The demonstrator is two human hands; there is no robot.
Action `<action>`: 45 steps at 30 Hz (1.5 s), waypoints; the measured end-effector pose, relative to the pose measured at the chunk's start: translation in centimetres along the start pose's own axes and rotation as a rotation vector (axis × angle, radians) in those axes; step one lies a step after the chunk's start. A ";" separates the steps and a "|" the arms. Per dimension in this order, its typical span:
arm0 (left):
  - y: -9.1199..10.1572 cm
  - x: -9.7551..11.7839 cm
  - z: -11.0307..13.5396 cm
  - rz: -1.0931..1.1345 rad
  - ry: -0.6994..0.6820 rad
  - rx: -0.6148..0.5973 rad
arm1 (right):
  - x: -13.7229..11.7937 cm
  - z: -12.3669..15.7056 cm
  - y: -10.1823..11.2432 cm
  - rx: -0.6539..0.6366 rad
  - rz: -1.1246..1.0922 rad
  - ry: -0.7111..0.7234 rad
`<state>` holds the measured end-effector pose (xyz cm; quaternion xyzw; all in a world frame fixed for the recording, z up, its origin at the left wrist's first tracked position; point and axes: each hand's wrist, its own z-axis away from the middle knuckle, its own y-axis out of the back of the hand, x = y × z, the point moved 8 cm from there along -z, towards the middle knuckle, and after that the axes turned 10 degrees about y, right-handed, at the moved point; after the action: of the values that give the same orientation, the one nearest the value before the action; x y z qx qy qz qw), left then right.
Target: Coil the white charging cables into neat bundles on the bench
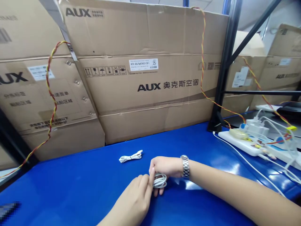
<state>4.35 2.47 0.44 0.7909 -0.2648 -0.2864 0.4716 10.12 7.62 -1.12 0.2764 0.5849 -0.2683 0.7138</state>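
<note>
A coiled white cable [160, 181] is gathered in a small bundle between my two hands, just above the blue tabletop [77, 188]. My right hand [166, 166], with a metal watch [185, 166] on its wrist, curls over the coil, and some of its fingertips show below the loops. Coming up from the bottom edge, my left hand [138, 194] presses its fingers against the left side of the coil, touching my right hand. Beyond them on the table lies a second white cable [130, 156], folded and tied in the middle with a dark band.
Large cardboard boxes [150, 119] stand along the back edge. At the right, a white power strip [240, 143] carries plugs and tangled leads, one white lead [249, 161] trailing forward. Black rack posts [223, 69] and twisted red-yellow wires [50, 94] flank the table. A dark object [8, 211] lies front left.
</note>
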 end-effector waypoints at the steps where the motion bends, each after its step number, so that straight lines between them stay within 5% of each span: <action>1: -0.2 -0.3 0.1 0.002 0.035 0.002 | 0.0 -0.1 0.1 0.061 0.040 0.018; 6: -1.1 -2.1 -0.4 0.282 0.184 0.008 | 0.5 -0.2 1.5 0.388 0.269 0.023; 16: -0.4 -4.3 -1.7 0.760 0.385 -0.076 | 0.0 0.2 3.2 0.579 0.478 0.122; 26: -1.7 -6.0 -1.9 1.102 0.701 -0.171 | -1.7 0.7 2.1 0.641 0.670 0.324; 38: -2.4 -4.8 -2.2 1.632 0.665 -0.356 | -4.5 2.3 -0.5 0.487 1.289 0.614; 45: -3.3 -3.7 -1.9 1.929 0.703 -0.560 | -4.9 2.3 -0.3 0.384 1.433 0.662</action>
<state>3.59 7.53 -1.02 0.1482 -0.5532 0.4021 0.7144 10.66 6.03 4.03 0.7663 0.3906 0.2540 0.4423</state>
